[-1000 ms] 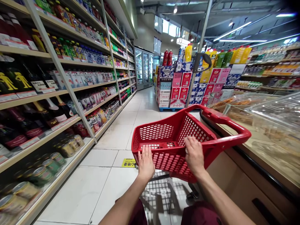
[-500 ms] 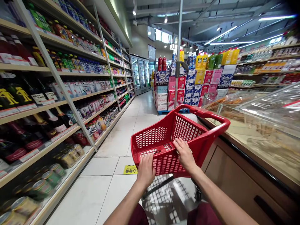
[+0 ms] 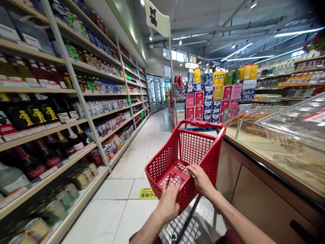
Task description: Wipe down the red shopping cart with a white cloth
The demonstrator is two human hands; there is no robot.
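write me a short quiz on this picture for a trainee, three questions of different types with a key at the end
1. Which thing do the left hand and the right hand both touch?
A) the glass display case
B) the red shopping cart
C) the drinks shelf

2. True or false: in the picture, the yellow floor sticker shows to the right of both hands.

3. Fill in the blank: the pale flag over the aisle carries a dark figure of a ____.

Key: 1: B. 2: False; it shows to the left of both hands. 3: bear.
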